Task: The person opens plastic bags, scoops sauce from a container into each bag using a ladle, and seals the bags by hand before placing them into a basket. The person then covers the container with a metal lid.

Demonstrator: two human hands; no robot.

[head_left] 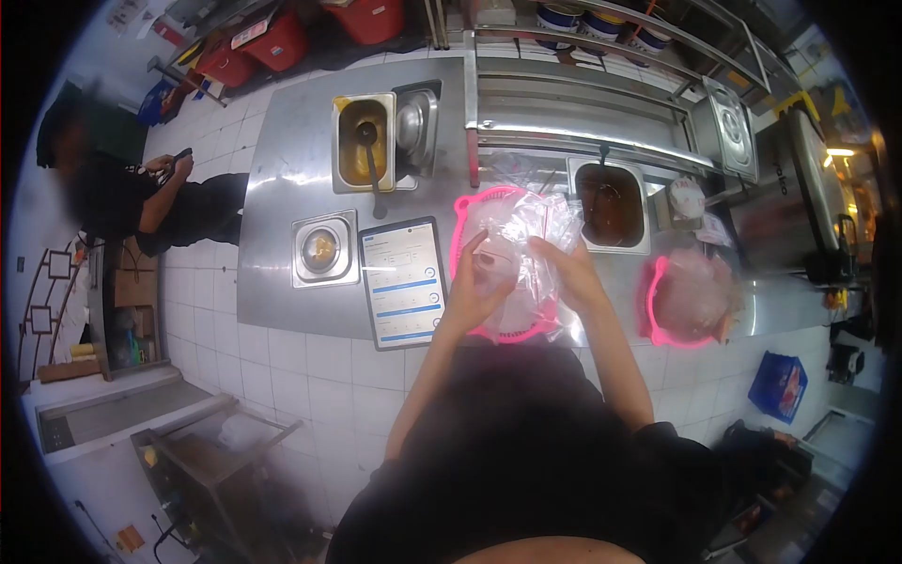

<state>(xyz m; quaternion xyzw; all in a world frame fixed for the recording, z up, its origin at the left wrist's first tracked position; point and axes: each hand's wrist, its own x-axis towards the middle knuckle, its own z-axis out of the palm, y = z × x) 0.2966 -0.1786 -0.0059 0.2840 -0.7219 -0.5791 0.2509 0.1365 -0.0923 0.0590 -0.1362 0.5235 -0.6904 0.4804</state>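
On the steel counter in front of me stands a pink basket (459, 228) with clear plastic bags in and over it. My right hand (571, 270) pinches a crinkled clear plastic bag (526, 226) from the right side, thumb and fingers closed on the film. Against the basket's left part, my left hand (474, 296) touches the plastic with thumb and index finger spread apart. A tablet (404, 282) showing a list with blue bars lies just left of my left hand. Behind my right hand is a steel pan (611, 202) of dark brown sauce.
A second pink basket (658, 315) holding plastic bags stands at right. On the left are a steel pan with a ladle (369, 155), a pan lid (413, 127) and a small lidded pan (324, 249). Another person (141, 197) stands at the counter's left end, holding a phone.
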